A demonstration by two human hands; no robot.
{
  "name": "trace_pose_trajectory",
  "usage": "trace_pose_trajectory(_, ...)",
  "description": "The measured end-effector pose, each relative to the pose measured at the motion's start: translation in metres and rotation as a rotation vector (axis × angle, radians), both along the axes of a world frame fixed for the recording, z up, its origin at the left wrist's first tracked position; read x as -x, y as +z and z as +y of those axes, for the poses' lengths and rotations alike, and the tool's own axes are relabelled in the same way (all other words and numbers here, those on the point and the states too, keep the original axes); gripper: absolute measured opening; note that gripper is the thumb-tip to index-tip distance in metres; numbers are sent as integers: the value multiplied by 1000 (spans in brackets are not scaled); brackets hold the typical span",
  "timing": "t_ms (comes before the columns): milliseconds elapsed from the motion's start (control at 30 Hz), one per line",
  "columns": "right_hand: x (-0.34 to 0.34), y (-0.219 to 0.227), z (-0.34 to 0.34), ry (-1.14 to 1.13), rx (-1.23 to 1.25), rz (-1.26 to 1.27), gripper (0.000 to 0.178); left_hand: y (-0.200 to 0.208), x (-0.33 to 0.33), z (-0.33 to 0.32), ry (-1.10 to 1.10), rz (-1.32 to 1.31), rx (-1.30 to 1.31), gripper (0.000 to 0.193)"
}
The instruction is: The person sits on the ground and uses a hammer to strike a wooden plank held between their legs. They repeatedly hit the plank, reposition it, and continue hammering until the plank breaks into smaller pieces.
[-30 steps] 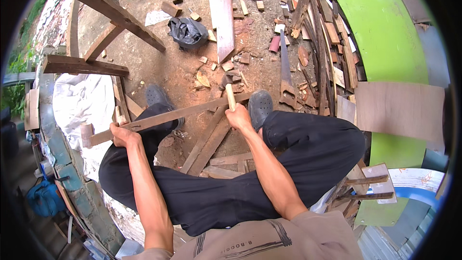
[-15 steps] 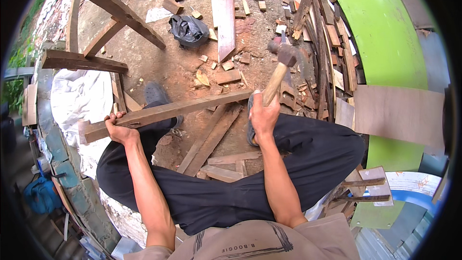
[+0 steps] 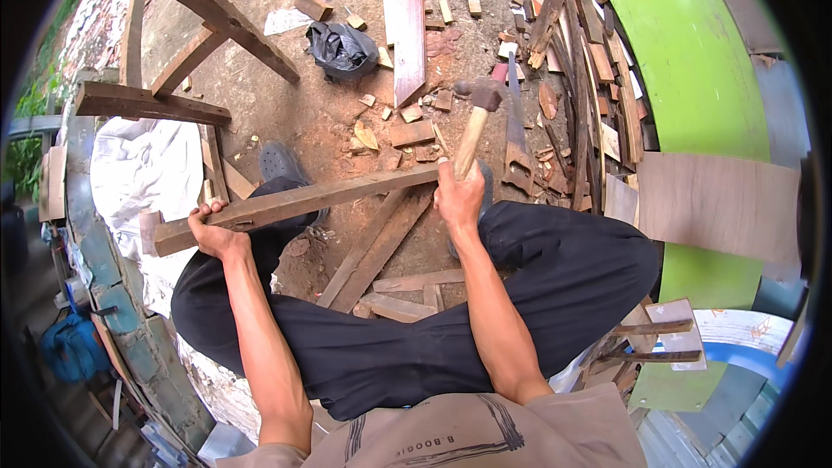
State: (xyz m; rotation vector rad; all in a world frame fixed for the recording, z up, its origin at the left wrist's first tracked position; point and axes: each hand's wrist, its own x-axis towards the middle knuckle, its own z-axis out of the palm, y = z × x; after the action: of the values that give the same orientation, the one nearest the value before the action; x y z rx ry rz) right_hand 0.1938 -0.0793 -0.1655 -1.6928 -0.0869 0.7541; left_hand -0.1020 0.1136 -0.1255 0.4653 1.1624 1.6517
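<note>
A long brown wooden beam [image 3: 338,193] slants across in front of me, its near end at the left above my knee. My left hand [image 3: 218,230] is closed round that end, thumb in front and fingertips over the top edge. My right hand [image 3: 459,199] grips the pale wooden handle of a hammer [image 3: 485,100], whose dark rusty head points up and away from me. The right hand is beside the beam's far end and covers part of it. A handsaw [image 3: 516,134] lies on the ground to the right of the hammer.
A black plastic bag [image 3: 342,50] and a wide reddish plank [image 3: 409,30] lie ahead among small wood offcuts. Several beams [image 3: 208,17] stand framed at the upper left. A white cloth [image 3: 139,182] lies left. Stacked wood strips [image 3: 585,95] line a green panel [image 3: 693,61] at right.
The hammer and my right hand have swung a little left, and the saw shows more fully. My left hand and the beam have hardly moved.
</note>
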Motion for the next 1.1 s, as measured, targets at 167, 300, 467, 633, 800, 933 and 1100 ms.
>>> trace_pose_trajectory(167, 20, 0, -10, -105, -11, 9, 22, 2, 7, -12, 3, -34, -14, 11)
trace_pose_trajectory(300, 59, -78, -26, 45, 249, 38, 22, 7, -5, -12, 10, 34, 4, 10)
trace_pose_trajectory(467, 5, -65, 2, 319, 359, 245, 14, -13, 16, -3, 106, 84, 107, 7)
trace_pose_trajectory(633, 6, -20, 7, 29, 69, 101, 21, -20, 26, -3, 110, 100, 97, 7)
trace_pose_trajectory(800, 39, -47, 2, 78, 295, -138, 25, -27, 29, 5, 52, 83, 64, 9)
trace_pose_trajectory(933, 28, -117, 0, 546, 579, -75, 23, -27, 23, 3, 82, 104, 130, 9)
trace_pose_trajectory(1100, 12, -34, 10, 234, 350, -135, 28, -34, 39, 9, 94, 145, 90, 8)
